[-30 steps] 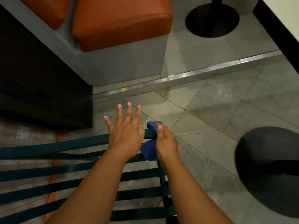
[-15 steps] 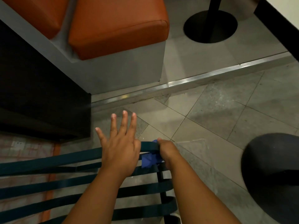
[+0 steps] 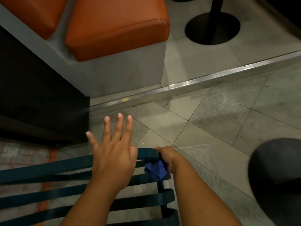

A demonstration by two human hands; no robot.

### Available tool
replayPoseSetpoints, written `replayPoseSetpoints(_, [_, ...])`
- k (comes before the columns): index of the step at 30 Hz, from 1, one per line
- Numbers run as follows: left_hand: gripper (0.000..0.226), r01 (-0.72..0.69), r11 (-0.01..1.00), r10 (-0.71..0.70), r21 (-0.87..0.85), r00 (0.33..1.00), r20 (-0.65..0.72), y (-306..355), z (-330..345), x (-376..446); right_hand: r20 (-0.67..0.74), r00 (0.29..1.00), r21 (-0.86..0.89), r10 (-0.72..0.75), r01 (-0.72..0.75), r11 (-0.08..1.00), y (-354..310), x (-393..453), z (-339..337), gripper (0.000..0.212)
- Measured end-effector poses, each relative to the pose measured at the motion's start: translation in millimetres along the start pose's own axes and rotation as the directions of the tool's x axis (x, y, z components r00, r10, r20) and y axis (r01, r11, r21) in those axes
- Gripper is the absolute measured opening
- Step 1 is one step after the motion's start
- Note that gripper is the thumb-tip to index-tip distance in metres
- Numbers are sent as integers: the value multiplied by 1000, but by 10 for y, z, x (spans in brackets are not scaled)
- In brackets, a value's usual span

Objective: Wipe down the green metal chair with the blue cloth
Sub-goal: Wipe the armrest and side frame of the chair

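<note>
The green metal chair [image 3: 48, 168] fills the lower left, its dark slats running left to right below me. My left hand [image 3: 114, 152] lies over the top slat with its palm down and fingers spread straight. My right hand [image 3: 166, 155] grips the bunched blue cloth [image 3: 156, 169] at the chair's right end, just under the curved end of the top slat. Part of the cloth is hidden behind that hand.
An orange cushioned bench [image 3: 114, 25] on a grey base stands ahead. A metal floor strip [image 3: 195, 84] crosses the tiles. A black round table base [image 3: 211, 28] is at the upper right, a dark round shape [image 3: 276, 176] at the right edge.
My right hand has moved the blue cloth down from the top slat's end to just below it. My left hand has stayed spread on the top slat.
</note>
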State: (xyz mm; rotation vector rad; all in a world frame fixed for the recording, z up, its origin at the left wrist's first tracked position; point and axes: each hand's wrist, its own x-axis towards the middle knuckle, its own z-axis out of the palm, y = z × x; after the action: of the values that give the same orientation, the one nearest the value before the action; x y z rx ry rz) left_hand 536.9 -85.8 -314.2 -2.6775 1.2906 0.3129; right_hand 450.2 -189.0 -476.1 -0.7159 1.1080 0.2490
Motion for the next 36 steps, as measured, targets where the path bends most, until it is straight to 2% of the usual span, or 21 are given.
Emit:
replayPoseSetpoints(2, [67,1,1000,-1,8,1000,6,7,-8,1,-39,997,-116,-61,56,992,-58,-105,-21,39])
replayPoseSetpoints(4, [67,2,1000,-2,20,1000,2,7,-5,7,-40,984,-150,-176,168,974,-71,-274,-104,39])
replayPoseSetpoints(5, [67,0,1000,0,24,1000,-3,-2,-1,9,-10,978,-85,-209,208,975,-67,-362,-187,37])
replayPoseSetpoints(7, [68,-10,1000,10,12,1000,-6,-16,-1,14,57,965,155,-258,246,957,-27,-528,-406,38])
replayPoseSetpoints(9, [69,-17,1000,17,-10,1000,-2,-15,-16,3,102,955,442,-278,208,873,35,-563,-645,44])
replayPoseSetpoints(12, [69,-5,1000,5,13,1000,18,8,-36,-7,-81,970,644,-227,225,731,60,-562,-885,43])
replayPoseSetpoints(15, [67,-19,998,17,62,999,40,53,-77,45,-183,955,696,-232,292,656,45,-561,-960,40])
replayPoseSetpoints(17, [68,-65,995,62,77,997,40,107,-100,121,-187,936,610,-298,348,712,19,-567,-811,37])
replayPoseSetpoints(18, [70,-84,993,81,78,996,31,137,-109,164,-167,919,515,-357,390,763,38,-544,-674,37])
replayPoseSetpoints(20, [73,-92,994,91,56,996,14,188,-114,244,-49,885,282,-462,456,844,78,-568,-354,38])
replayPoseSetpoints(22, [73,-75,997,75,29,997,17,212,-106,283,97,869,75,-485,480,874,122,-571,-140,33])
replayPoseSetpoints(25, [72,-71,996,69,52,997,36,225,-86,282,154,900,57,-407,403,913,159,-406,-146,35])
replayPoseSetpoints(27, [72,-73,996,70,55,996,47,234,-90,283,113,946,46,-303,300,953,176,-231,-218,32])
replayPoseSetpoints(30, [72,-67,995,63,74,997,49,228,-86,298,45,989,-88,-143,147,985,163,77,-243,24])
replayPoseSetpoints(34, [70,-71,991,66,117,997,46,221,-61,312,14,999,-223,-29,32,974,84,344,-182,24])
replayPoseSetpoints(36, [70,-74,988,66,138,996,63,227,-64,319,11,999,-261,-35,37,965,8,250,-149,24])
